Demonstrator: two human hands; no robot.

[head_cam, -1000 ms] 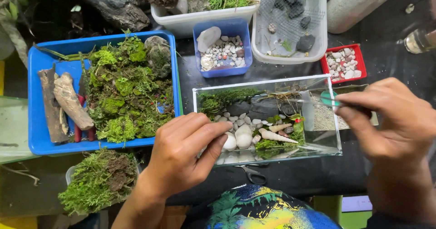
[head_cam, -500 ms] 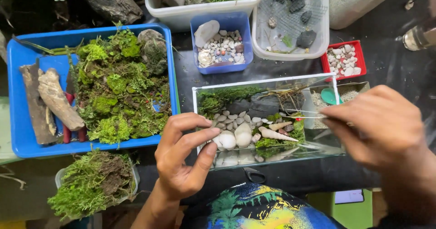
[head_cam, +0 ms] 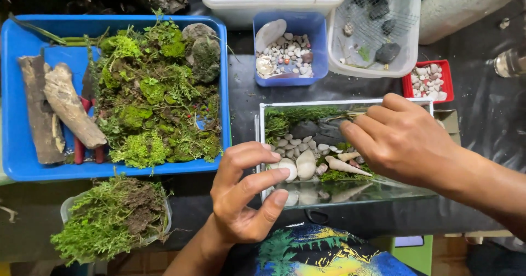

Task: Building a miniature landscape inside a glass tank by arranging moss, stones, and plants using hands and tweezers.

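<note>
A right hand [head_cam: 402, 139], fingers together, reaches into a glass tank [head_cam: 339, 150] on the tabletop, over pebbles, shells [head_cam: 304, 164] and moss, while the left hand [head_cam: 246, 196], fingers apart, steadies the tank's near corner beside a blue tray [head_cam: 22, 166] of moss.

Clear, glossy glass tank [head_cam: 263, 144] holds smooth pale pebbles [head_cam: 290, 143]; glossy blue plastic tray [head_cam: 16, 166] carries rough bark-like wood [head_cam: 71, 111] and fuzzy moss [head_cam: 153, 111].

Glass tank [head_cam: 263, 144] sits centre; moss tray [head_cam: 16, 166] at nine o'clock, pebble tub [head_cam: 318, 46] at twelve, shells [head_cam: 306, 164] inside tank.
</note>
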